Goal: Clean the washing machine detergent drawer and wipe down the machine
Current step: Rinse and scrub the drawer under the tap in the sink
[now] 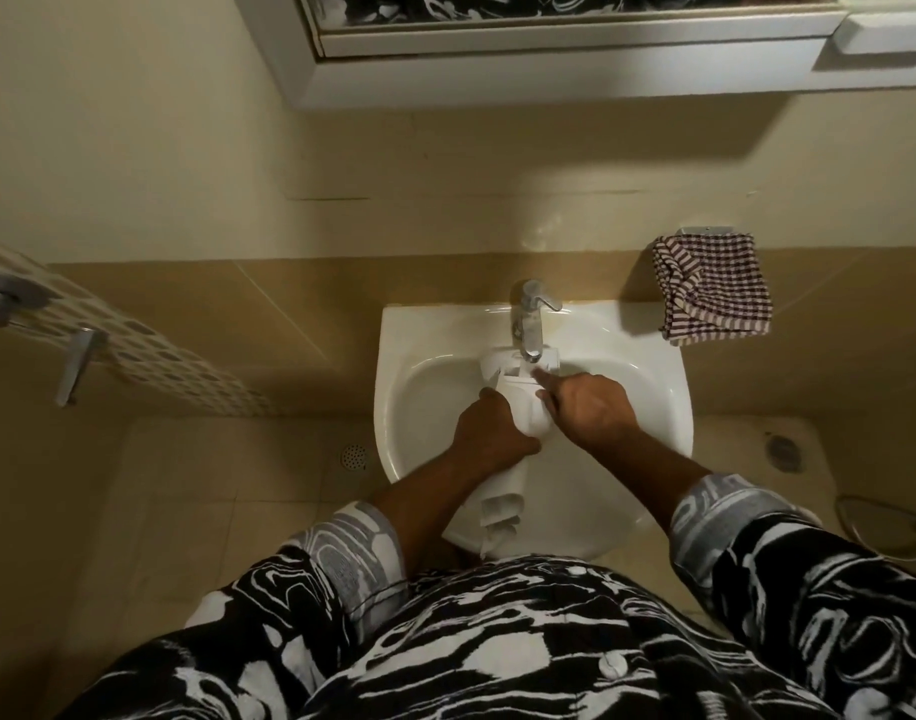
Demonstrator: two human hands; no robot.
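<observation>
Left hand (489, 426) gripped the detergent drawer (524, 407) in the sink (632, 366); right hand (591, 413) pressed one straight finger inside it (rinsing step, I judge). Next, the rest likely needs scrubbing.

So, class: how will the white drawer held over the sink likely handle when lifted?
Probably stiff: the drawer holds its long shape though the left hand grips only its middle. Likely slippery, being glossy plastic, possibly wet, under the tap.
</observation>
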